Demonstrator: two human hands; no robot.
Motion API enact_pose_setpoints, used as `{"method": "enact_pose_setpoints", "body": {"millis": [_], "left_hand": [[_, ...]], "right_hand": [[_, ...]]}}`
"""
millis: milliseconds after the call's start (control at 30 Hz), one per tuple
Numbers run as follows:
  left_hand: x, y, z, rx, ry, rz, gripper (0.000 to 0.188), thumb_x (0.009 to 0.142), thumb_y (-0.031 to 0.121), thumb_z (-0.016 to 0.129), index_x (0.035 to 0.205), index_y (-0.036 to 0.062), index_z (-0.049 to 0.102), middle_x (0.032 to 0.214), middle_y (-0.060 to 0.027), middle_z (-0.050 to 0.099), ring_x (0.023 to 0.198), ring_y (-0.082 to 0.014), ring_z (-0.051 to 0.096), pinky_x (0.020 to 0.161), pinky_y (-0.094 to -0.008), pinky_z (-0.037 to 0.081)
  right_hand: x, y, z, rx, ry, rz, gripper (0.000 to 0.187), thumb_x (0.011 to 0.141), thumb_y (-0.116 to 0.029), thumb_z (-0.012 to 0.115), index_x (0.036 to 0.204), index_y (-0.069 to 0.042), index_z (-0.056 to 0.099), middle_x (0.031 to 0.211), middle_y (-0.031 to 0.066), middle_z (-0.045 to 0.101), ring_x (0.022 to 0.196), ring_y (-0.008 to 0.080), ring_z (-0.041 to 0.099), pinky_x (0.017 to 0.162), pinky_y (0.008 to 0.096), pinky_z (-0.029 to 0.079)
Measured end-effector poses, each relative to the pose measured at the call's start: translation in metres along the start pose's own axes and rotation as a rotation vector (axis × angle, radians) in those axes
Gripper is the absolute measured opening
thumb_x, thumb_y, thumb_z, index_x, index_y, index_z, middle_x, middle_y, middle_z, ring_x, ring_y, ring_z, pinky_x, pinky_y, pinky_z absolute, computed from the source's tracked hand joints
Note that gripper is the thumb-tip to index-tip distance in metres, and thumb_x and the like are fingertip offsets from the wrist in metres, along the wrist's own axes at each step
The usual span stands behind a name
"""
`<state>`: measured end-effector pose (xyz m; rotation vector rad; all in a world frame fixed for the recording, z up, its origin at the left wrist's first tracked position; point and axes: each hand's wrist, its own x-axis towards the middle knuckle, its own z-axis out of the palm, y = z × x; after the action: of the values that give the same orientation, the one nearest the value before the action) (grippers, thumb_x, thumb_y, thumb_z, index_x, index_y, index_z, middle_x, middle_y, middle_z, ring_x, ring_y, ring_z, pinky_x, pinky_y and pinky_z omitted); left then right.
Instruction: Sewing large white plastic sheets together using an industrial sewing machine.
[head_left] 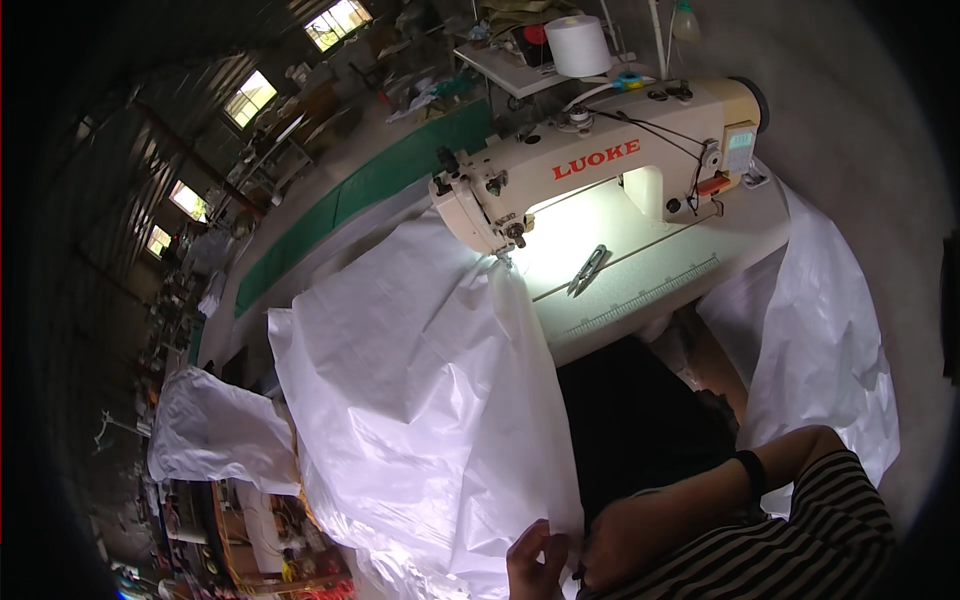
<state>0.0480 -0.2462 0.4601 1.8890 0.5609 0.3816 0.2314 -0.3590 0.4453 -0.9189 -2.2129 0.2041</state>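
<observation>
A large glossy white plastic-like sheet [400, 380] hangs in folds from the sewing machine [600, 150] toward me. Its upper corner lies under the machine's needle area, where the lamp shines. At the bottom of the view my left hand [537, 562] pinches the sheet's near edge, thumb and fingers curled together. Close beside it, my right hand [612, 545] is closed at the same edge, its fingertips partly hidden. A dark band circles my right wrist. Small thread snips [588, 270] lie on the machine bed, apart from both hands.
More white sheeting [825, 340] drapes off the table's right side. A white thread cone [578, 46] stands behind the machine. Another white piece [220, 430] hangs at the left, above cluttered goods. A green strip [370, 180] runs along the table behind.
</observation>
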Motion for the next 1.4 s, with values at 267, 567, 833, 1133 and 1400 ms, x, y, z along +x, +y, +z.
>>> {"method": "enact_pose_setpoints", "body": {"millis": [267, 567, 833, 1133, 1400], "left_hand": [[0.054, 0.043, 0.014, 0.482, -0.193, 0.766, 0.015, 0.069, 0.0, 0.067, 0.08, 0.0036, 0.058, 0.072, -0.011, 0.056, 0.062, -0.0292, 0.059, 0.053, -0.0413, 0.048], [0.083, 0.041, 0.019, 0.491, -0.43, 0.856, 0.014, 0.07, 0.012, 0.067, 0.076, 0.0056, 0.057, 0.069, -0.0079, 0.049, 0.058, -0.0258, 0.053, 0.05, -0.0374, 0.043], [0.144, 0.023, 0.009, 0.633, -0.366, 0.699, 0.009, 0.078, 0.009, 0.064, 0.083, 0.0105, 0.057, 0.073, -0.006, 0.053, 0.062, -0.0253, 0.06, 0.053, -0.0381, 0.05], [0.212, 0.001, 0.02, 0.802, -0.198, 0.593, 0.009, 0.08, 0.004, 0.06, 0.087, 0.0099, 0.059, 0.073, -0.0085, 0.057, 0.061, -0.0304, 0.063, 0.056, -0.0412, 0.053], [0.267, -0.008, 0.031, 0.783, -0.127, 0.44, 0.018, 0.081, 0.003, 0.058, 0.099, 0.0052, 0.061, 0.083, -0.0161, 0.065, 0.071, -0.0366, 0.065, 0.064, -0.047, 0.053]], "right_hand": [[0.011, 0.088, 0.03, 1.275, 1.194, 1.092, 0.043, 0.104, -0.03, 0.048, 0.135, -0.001, 0.051, 0.12, 0.0146, 0.063, 0.107, 0.0205, 0.061, 0.093, 0.0354, 0.05], [0.0, 0.177, -0.06, -0.607, 0.104, 1.236, 0.05, 0.094, -0.017, 0.054, 0.14, 0.003, 0.046, 0.069, 0.0072, 0.068, 0.06, 0.0219, 0.067, 0.053, 0.0335, 0.052], [0.009, 0.172, -0.046, -0.7, -0.002, 1.335, 0.054, 0.089, -0.01, 0.053, 0.14, 0.003, 0.047, 0.067, 0.0061, 0.067, 0.057, 0.0254, 0.068, 0.05, 0.038, 0.052], [0.004, 0.2, -0.048, -0.64, 0.142, 1.267, 0.046, 0.091, -0.011, 0.051, 0.134, 0.006, 0.051, 0.069, 0.007, 0.069, 0.06, 0.0254, 0.069, 0.051, 0.0401, 0.052], [0.0, 0.262, -0.072, -0.703, 0.111, 1.243, 0.036, 0.097, -0.016, 0.049, 0.126, 0.004, 0.057, 0.07, 0.0074, 0.069, 0.061, 0.0263, 0.069, 0.045, 0.0386, 0.05]]}}
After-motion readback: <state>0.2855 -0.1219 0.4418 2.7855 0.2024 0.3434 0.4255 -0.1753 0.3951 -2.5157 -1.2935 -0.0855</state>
